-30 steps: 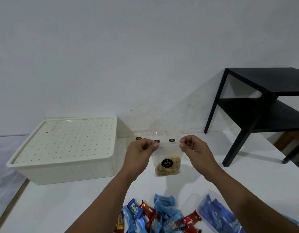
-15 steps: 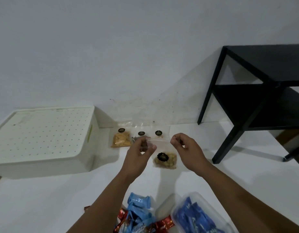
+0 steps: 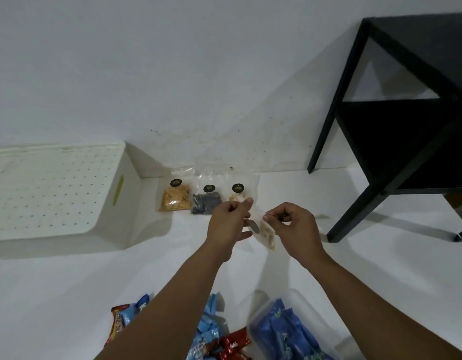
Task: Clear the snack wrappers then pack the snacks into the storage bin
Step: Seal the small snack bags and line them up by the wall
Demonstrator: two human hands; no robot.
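Note:
My left hand (image 3: 228,222) and my right hand (image 3: 293,226) pinch the top edges of a small clear snack pouch (image 3: 266,233) that hangs tilted between them above the floor; pale nuts show inside it. Behind the hands three more clear pouches lie in a row by the wall: an orange-snack pouch (image 3: 175,197), a dark-snack pouch (image 3: 207,201) and a pale-snack pouch (image 3: 237,192). The cream storage bin (image 3: 53,196) with its dotted lid on stands at the left. A pile of blue and red wrapped snacks (image 3: 214,339) lies near the bottom edge.
A clear plastic tub (image 3: 289,331) of blue packets sits at the lower right, under my right forearm. A black two-tier side table (image 3: 406,126) stands at the right by the white wall. The floor is white.
The view has dropped and shifted, bringing the three pouches by the wall into sight. The held pouch has turned from face-on to edge-on and tilted, and my hands have come closer together.

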